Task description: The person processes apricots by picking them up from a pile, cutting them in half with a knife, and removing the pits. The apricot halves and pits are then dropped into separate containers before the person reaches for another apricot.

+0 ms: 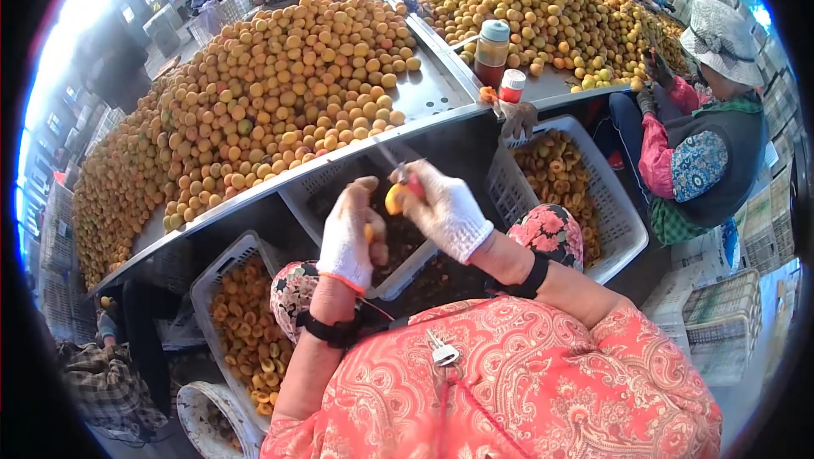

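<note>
My left hand (349,234), in a white glove, is closed around a piece of yellow apricot that only partly shows. In my right hand (445,209), also gloved, I hold a small knife (392,162) with a red handle, its blade pointing up and left. An apricot (395,198) sits between both hands, touched by the fingers of each. Both hands hover over a white crate (326,183) below the table edge.
A metal table (424,90) carries a large heap of apricots (254,103). White crates of halved fruit stand at left (246,332) and right (568,179). Two bottles (492,52) stand on the table. A person (708,137) in a hat sits at right; others work behind.
</note>
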Motion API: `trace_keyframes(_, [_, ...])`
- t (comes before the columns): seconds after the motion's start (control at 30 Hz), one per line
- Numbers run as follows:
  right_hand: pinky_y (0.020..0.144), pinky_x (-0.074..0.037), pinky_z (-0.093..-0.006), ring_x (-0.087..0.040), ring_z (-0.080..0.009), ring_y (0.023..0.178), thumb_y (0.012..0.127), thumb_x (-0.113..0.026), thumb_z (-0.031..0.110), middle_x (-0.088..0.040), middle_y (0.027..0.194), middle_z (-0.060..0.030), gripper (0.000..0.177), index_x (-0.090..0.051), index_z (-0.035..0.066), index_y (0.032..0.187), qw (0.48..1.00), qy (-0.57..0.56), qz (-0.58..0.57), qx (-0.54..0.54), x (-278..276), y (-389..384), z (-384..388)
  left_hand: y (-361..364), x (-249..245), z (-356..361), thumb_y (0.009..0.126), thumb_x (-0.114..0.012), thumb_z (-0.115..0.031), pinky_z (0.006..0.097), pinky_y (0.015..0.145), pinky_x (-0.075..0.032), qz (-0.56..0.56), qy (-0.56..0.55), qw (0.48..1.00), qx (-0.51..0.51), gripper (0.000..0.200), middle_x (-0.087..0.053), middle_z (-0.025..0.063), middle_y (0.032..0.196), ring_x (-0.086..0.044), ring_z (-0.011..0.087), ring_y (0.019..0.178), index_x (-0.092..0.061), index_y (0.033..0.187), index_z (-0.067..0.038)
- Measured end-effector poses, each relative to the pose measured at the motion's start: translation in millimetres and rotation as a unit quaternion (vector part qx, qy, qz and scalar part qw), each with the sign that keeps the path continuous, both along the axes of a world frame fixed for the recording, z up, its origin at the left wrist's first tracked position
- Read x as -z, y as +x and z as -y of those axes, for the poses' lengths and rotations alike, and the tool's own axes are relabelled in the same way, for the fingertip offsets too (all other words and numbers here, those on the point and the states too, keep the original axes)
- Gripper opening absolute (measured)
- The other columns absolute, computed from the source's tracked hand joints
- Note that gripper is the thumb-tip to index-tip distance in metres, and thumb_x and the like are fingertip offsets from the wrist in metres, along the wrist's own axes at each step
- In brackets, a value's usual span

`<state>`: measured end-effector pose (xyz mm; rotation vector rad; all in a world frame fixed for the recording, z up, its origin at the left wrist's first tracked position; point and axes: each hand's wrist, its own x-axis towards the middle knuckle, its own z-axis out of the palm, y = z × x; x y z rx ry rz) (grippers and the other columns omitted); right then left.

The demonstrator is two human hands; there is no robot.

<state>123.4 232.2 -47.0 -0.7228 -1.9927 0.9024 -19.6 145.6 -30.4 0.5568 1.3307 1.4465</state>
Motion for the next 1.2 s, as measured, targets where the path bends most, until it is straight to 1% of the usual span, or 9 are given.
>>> trace_keyframes(0.23, [0.089,-0.051,-0.0374,-0.065,-0.0316,0.106,0.083,-0.072,0.016,-0.061,0.119,-0.0197,0.049,-0.052,0.004,0.126,0.990,-0.060,0.038,-0.125,-4.2,-12.4,8.3,-23.3,6.5,14.7,0.092,-0.064,-0.020,0.0254,0.039,-0.031,0.117,0.017,0.993,0.007,0.016,-0.049,-0.0007,0.062,-0.041,0.0108,0.042,-0.061,0.102,-0.008])
trace_keyframes(0.5, [0.081,-0.052,-0.0395,-0.067,-0.0358,0.094,0.085,-0.071,0.019,-0.068,0.098,-0.0213,0.032,-0.060,0.001,0.109,0.993,-0.094,0.051,-0.052,6.8,13.2,-13.4,-177.4,27.7,110.0,0.098,-0.060,-0.025,0.0222,0.046,-0.037,-0.224,-0.059,0.937,-0.261,0.023,-0.052,-0.0050,0.070,-0.045,0.0057,0.053,-0.065,0.111,-0.008])
trace_keyframes(0.53, [0.082,-0.052,-0.0386,-0.067,-0.0346,0.095,0.086,-0.071,0.018,-0.068,0.098,-0.0209,0.030,-0.060,0.001,0.109,0.992,-0.114,0.046,-0.042,12.0,17.4,-16.9,-255.5,79.8,141.6,0.093,-0.065,-0.026,0.0285,0.054,-0.048,-0.371,-0.045,0.882,-0.288,0.039,-0.067,0.0031,0.088,-0.059,0.0141,0.061,-0.060,0.125,-0.005])
trace_keyframes(0.6, [0.083,-0.051,-0.0380,-0.067,-0.0334,0.096,0.087,-0.070,0.017,-0.068,0.098,-0.0207,0.029,-0.060,0.001,0.108,0.986,-0.156,0.047,-0.029,14.5,24.8,-21.8,-279.4,50.1,177.4,0.089,-0.065,-0.032,0.0394,0.077,-0.053,-0.692,-0.413,0.559,-0.197,0.055,-0.072,0.0161,0.093,-0.069,0.0304,0.082,-0.053,0.132,0.001])
trace_keyframes(0.67, [0.083,-0.050,-0.0380,-0.067,-0.0332,0.095,0.087,-0.069,0.017,-0.068,0.098,-0.0208,0.028,-0.060,0.001,0.108,0.985,-0.165,0.050,-0.026,22.8,28.1,-28.9,-304.3,33.9,194.6,0.091,-0.064,-0.025,0.0372,0.088,-0.050,-0.689,-0.332,0.586,-0.269,0.056,-0.068,0.0218,0.110,-0.067,0.0291,0.100,-0.048,0.136,0.004])
trace_keyframes(0.73, [0.083,-0.050,-0.0379,-0.067,-0.0330,0.095,0.088,-0.069,0.017,-0.068,0.098,-0.0209,0.027,-0.060,0.001,0.107,0.982,-0.176,0.058,-0.029,32.8,27.5,-32.9,-313.6,6.6,169.8,0.093,-0.062,-0.016,0.0324,0.095,-0.047,-0.503,-0.144,0.800,-0.292,0.050,-0.064,0.0177,0.120,-0.062,0.0229,0.109,-0.049,0.136,0.006])
trace_keyframes(0.87, [0.084,-0.050,-0.0341,-0.067,-0.0249,0.093,0.087,-0.070,0.017,-0.068,0.094,-0.0156,0.027,-0.061,0.000,0.107,0.970,-0.240,0.017,-0.043,50.9,22.0,-41.2,-205.8,-46.5,19.3,0.093,-0.059,-0.009,0.0299,0.100,-0.044,-0.419,-0.051,0.885,-0.195,0.039,-0.063,0.0126,0.123,-0.059,0.0195,0.114,-0.057,0.129,0.005])
trace_keyframes(1.1, [0.077,-0.049,-0.0425,-0.064,-0.0427,0.091,0.088,-0.066,0.022,-0.065,0.092,-0.0264,0.028,-0.057,0.001,0.104,0.961,-0.271,0.044,-0.032,61.8,32.5,-67.4,-125.0,14.0,-209.1,0.083,-0.060,-0.009,0.0308,0.094,-0.049,-0.677,-0.043,0.724,0.129,0.047,-0.063,0.0108,0.127,-0.062,0.0233,0.110,-0.059,0.131,-0.009])
trace_keyframes(1.2, [0.078,-0.051,-0.0362,-0.068,-0.0285,0.088,0.087,-0.068,0.018,-0.067,0.090,-0.0175,0.027,-0.060,0.002,0.106,0.950,-0.300,0.079,-0.022,56.9,38.7,-75.6,-137.1,48.8,-274.2,0.082,-0.054,-0.006,0.0376,0.098,-0.048,-0.730,-0.050,0.666,0.144,0.046,-0.059,0.0147,0.131,-0.059,0.0332,0.115,-0.061,0.128,-0.010])
